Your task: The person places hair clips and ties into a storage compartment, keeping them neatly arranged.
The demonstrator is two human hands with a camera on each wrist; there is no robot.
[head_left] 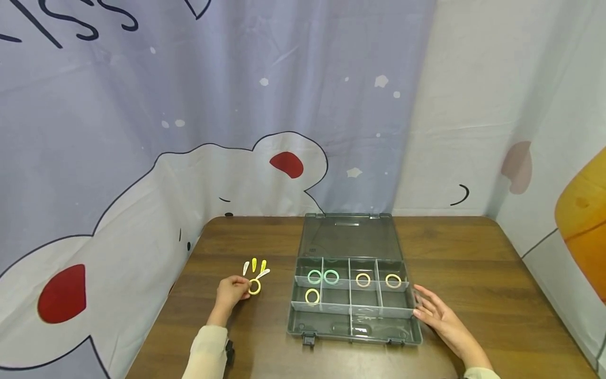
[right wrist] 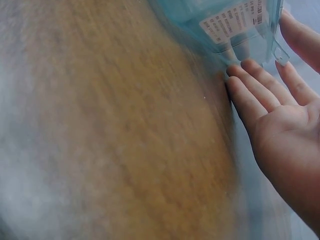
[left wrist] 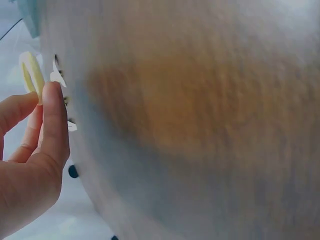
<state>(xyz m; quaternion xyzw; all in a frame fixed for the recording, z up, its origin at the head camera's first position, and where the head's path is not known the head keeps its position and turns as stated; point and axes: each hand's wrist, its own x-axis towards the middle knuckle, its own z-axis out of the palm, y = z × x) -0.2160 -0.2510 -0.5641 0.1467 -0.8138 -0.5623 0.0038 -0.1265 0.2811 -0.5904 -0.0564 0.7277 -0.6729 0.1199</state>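
My left hand [head_left: 232, 291] pinches a yellow hair tie [head_left: 254, 287] between thumb and fingertips, left of the box; the left wrist view shows the hair tie [left wrist: 33, 75] upright in the pinch. Just beyond it lie white and yellow snap hair clips [head_left: 254, 265]. A clear grey compartment box [head_left: 331, 320] stands with its lid up. Green hair ties [head_left: 314, 277] and peach hair ties [head_left: 363, 279] sit in its back row, and a yellow hair tie [head_left: 312, 296] in the left middle compartment. My right hand [head_left: 440, 321] touches the box's right side with extended fingers.
The lid [head_left: 350, 237] leans back towards the patterned curtain [head_left: 265, 184] behind the wooden table [head_left: 454, 252]. Latches [head_left: 309, 339] stick out at the box's front edge. A printed label [right wrist: 232, 22] shows on the box in the right wrist view.
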